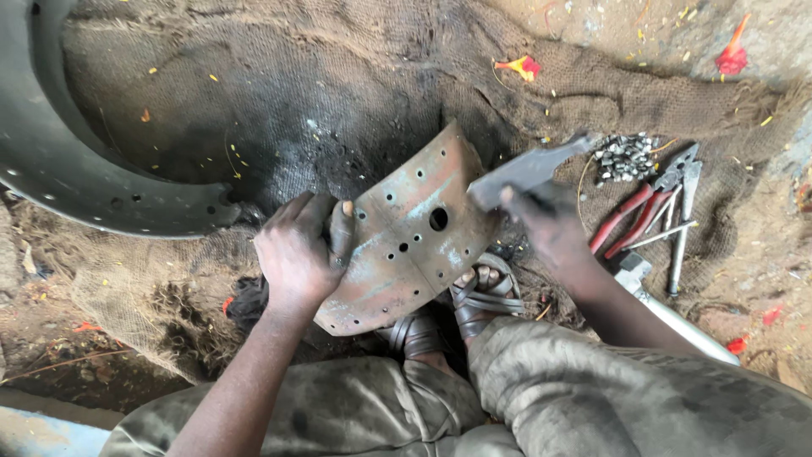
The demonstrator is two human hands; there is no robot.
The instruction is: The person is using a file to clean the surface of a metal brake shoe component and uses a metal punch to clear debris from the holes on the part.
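Now left hand [296, 254] fingers wrap the left edge of a rusty curved perforated metal plate [410, 237] propped on sandalled feet; right hand [550, 228] fingers closed around a blurred grey metal tool [524, 169], over burlap sacking [279, 93] mid-floor, red-handled pliers [634, 216] near right edge.

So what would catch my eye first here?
Probably the curved, rusty metal plate with holes at the centre, gripped at its edge by the left hand. The right hand holds a flat grey metal tool against its upper right edge. Red-handled pliers lie on the burlap sacking to the right.
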